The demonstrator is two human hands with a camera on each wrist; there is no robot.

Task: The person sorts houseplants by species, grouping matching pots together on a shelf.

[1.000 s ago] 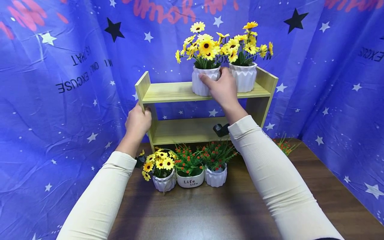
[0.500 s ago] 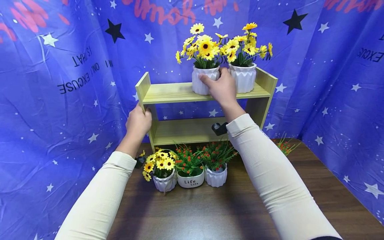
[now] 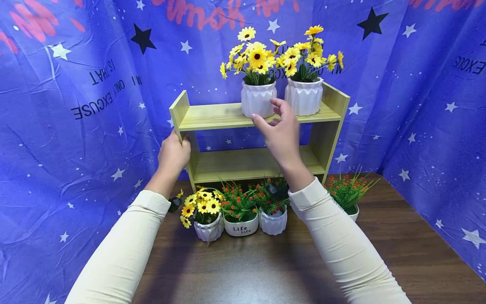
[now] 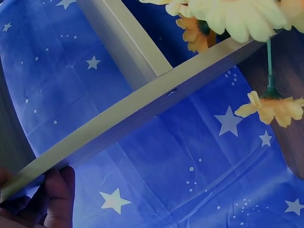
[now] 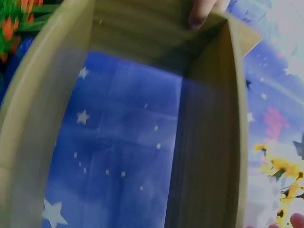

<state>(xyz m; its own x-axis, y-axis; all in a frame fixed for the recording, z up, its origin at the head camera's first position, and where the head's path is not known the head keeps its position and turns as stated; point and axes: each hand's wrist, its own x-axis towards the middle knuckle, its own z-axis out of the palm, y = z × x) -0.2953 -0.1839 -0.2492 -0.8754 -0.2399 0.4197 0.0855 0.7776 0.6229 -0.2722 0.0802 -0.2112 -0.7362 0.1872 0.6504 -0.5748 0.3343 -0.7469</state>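
A two-tier wooden shelf [image 3: 212, 116] stands on the table. My left hand [image 3: 173, 154] grips its left side panel below the top board; in the left wrist view the fingers [image 4: 59, 194] curl at the panel's [image 4: 114, 111] edge. On the top board are two fluted white pots of yellow flowers, a left pot [image 3: 257, 99] near the middle and a right pot [image 3: 303, 98] by the right end panel. Just in front of the left pot is my right hand [image 3: 284, 137], thumb and fingers spread apart with nothing between them. Only its fingertips [image 5: 297, 221] show in the right wrist view.
Before the shelf stand a yellow-flowered pot [image 3: 209, 230], an oval "Life" planter [image 3: 241, 229] and a white pot with red-flowered greenery [image 3: 273, 223]. Another red-flowered planter [image 3: 347, 192] is partly behind my right sleeve. A blue starry curtain [image 3: 114, 169] surrounds the wooden table [image 3: 243, 270].
My right hand has let go of the left flower pot and drawn back down toward me, its fingers spreading. The left hand keeps its grip on the shelf.
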